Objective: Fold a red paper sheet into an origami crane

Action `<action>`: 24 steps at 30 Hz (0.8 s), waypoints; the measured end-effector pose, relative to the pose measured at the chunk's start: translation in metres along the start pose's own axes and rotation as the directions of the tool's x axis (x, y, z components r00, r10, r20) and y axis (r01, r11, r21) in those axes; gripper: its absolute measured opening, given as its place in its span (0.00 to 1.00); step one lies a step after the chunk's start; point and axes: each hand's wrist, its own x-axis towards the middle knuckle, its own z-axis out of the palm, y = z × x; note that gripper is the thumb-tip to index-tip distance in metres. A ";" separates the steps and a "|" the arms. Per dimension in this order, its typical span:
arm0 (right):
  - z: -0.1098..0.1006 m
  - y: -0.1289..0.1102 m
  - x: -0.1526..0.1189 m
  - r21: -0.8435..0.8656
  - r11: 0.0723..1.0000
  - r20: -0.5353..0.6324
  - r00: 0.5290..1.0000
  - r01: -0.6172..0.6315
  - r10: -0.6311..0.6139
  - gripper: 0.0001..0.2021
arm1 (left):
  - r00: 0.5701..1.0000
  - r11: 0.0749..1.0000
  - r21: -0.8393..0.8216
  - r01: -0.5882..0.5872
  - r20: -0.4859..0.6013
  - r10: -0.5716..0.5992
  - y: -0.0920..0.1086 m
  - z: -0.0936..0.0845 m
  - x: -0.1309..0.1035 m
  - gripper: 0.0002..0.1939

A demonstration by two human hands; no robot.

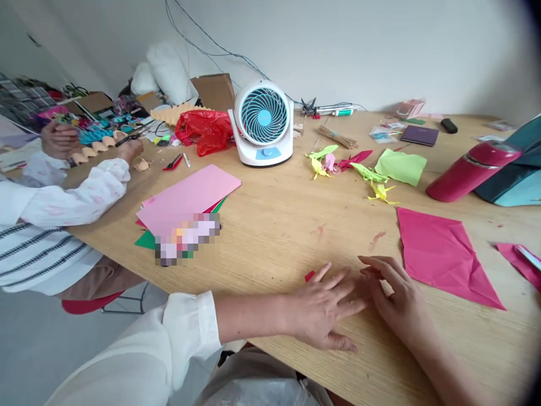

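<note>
My left hand [327, 307] lies flat on the wooden table [274, 237] with its fingers spread, and nothing shows in it. Just beside its fingertips, my right hand [397, 296] is loosely curved with its fingers apart, also without a visible object. A small red paper scrap [310, 276] sits by the left hand's fingers. To the right of my right hand is a creased magenta paper sheet [443, 254]. Further back are a yellow folded paper crane [381, 193], a light green paper sheet [400, 166] and several other folded paper pieces [327, 162].
A white fan [264, 121] stands at the back. Pink paper sheets [194, 194] lie left, with a blurred-out item on their near edge. A magenta bottle [469, 169] stands right, beside a teal bag [511, 169]. At far left, another person's hands [129, 149] work with scissors and a peach-coloured strip.
</note>
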 end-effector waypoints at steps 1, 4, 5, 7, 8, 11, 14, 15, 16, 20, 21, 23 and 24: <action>0.001 0.003 -0.002 0.016 1.000 0.006 1.000 -0.024 0.024 0.13 | 1.000 1.000 0.015 -0.004 -0.001 0.004 0.000 0.000 0.000 0.42; 0.003 0.009 -0.009 0.056 0.994 -0.013 0.996 -0.089 0.090 0.12 | 1.000 0.999 0.046 0.014 0.017 -0.015 0.003 0.001 -0.001 0.41; 0.004 0.011 -0.010 0.066 0.992 -0.013 0.994 -0.103 0.104 0.12 | 1.000 0.999 0.052 0.016 0.026 -0.018 0.004 0.001 -0.001 0.40; 0.007 0.014 -0.010 0.072 0.992 -0.003 0.995 -0.101 0.101 0.12 | 1.000 0.997 0.069 0.014 0.027 -0.016 0.005 0.002 -0.001 0.40; 0.008 0.016 -0.010 0.072 0.993 0.002 0.996 -0.091 0.091 0.12 | 1.000 0.997 0.079 0.014 0.014 -0.015 0.005 0.002 -0.001 0.40; 0.010 0.018 -0.010 0.081 0.993 -0.005 0.996 -0.083 0.084 0.12 | 1.000 0.998 0.067 0.009 -0.023 -0.008 0.004 0.000 -0.002 0.41; 0.008 0.015 -0.011 0.111 0.986 -0.035 0.991 -0.122 0.127 0.12 | 0.999 0.999 0.046 0.016 -0.043 -0.014 0.002 0.000 -0.003 0.40; 0.007 0.014 -0.011 0.127 0.982 -0.049 0.987 -0.143 0.150 0.12 | 0.999 0.999 0.048 0.011 -0.036 -0.009 0.001 0.000 -0.003 0.40; 0.007 0.012 -0.010 0.142 0.976 -0.059 0.983 -0.163 0.173 0.13 | 1.000 0.999 0.049 0.012 -0.027 -0.011 0.001 0.001 -0.003 0.40; 0.007 0.012 -0.008 0.158 0.965 -0.081 0.971 -0.211 0.225 0.13 | 1.000 0.999 0.035 0.013 0.006 -0.014 0.000 0.000 0.000 0.42; 0.008 0.012 -0.008 0.158 0.964 -0.080 0.970 -0.213 0.228 0.13 | 1.000 1.000 0.015 0.007 0.019 -0.007 -0.001 -0.002 0.000 0.43; 0.008 0.014 -0.009 0.161 0.963 -0.074 0.970 -0.216 0.230 0.14 | 0.999 0.999 -0.049 0.005 0.052 -0.002 -0.002 -0.006 0.001 0.43; 0.008 0.015 -0.010 0.162 0.963 -0.072 0.970 -0.218 0.232 0.14 | 0.998 0.996 -0.089 0.011 0.066 -0.005 -0.002 -0.007 0.000 0.43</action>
